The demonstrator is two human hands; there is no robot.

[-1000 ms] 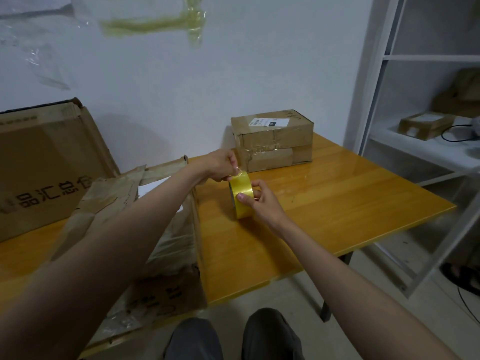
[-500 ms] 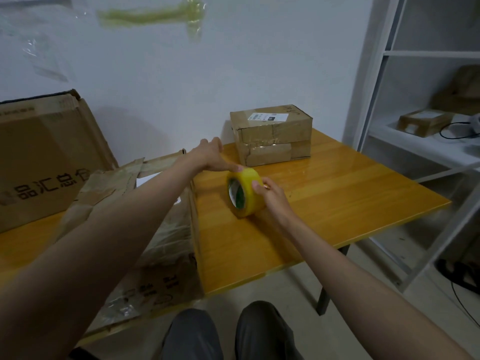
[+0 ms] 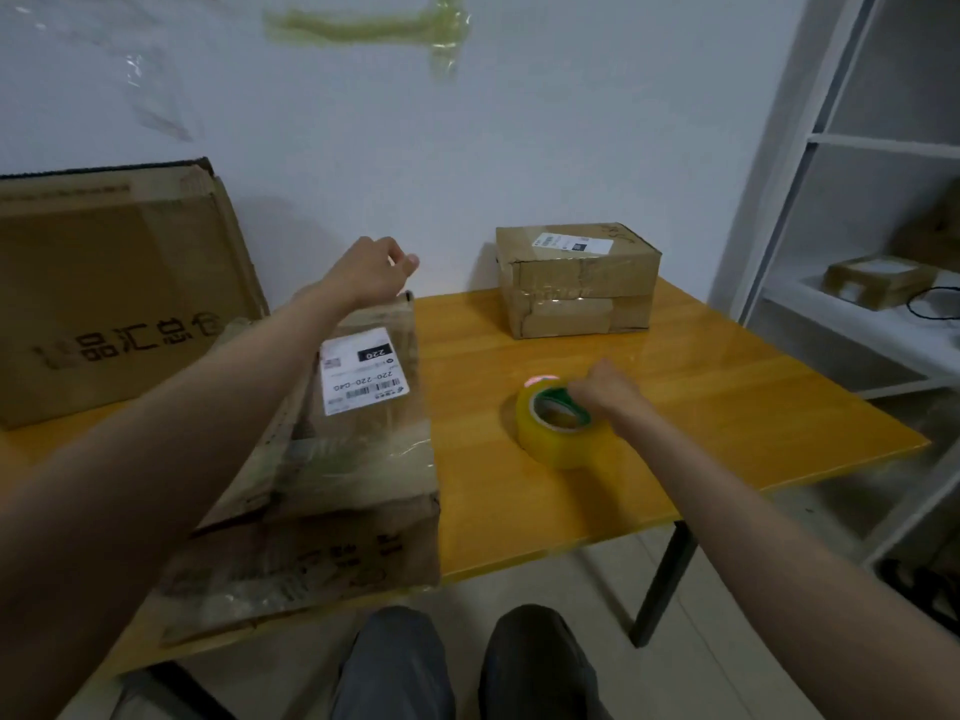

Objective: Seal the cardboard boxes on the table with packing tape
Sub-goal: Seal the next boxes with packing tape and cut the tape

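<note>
1. At the bottom centre of the frame, the person's knees [image 3: 457, 667] in dark trousers sit just below the near edge of the orange wooden bench [image 3: 727, 407].
2. Left of centre, a worn flattened cardboard box [image 3: 332, 485] lies on the bench, its near end hanging over the edge. A white shipping label [image 3: 361, 368] and glossy old tape show on its top. The left forearm crosses over it and hides much of its left side.
3. Right of centre, the yellow tape roll [image 3: 558, 426] lies on the bench, tilted so its green-lined core faces up and left. The right hand [image 3: 605, 392] rests on its upper right rim; the grip looks closed on the rim, fingertips hidden in the core.
4. Further up, the left hand [image 3: 371, 275] hovers above the far end of the flattened box, its grip loosely curled with nothing in it.
5. At upper centre right, a small taped box [image 3: 576, 280] stands at the back of the bench against the wall, well apart from the roll.
6. At the left, a large printed carton [image 3: 114, 298] leans toward the wall.
7. On the right, a white shelf unit [image 3: 857, 324] holds another small parcel [image 3: 875, 280].
8. At the top, strips of yellowish tape [image 3: 363, 26] stick to the white wall.
</note>
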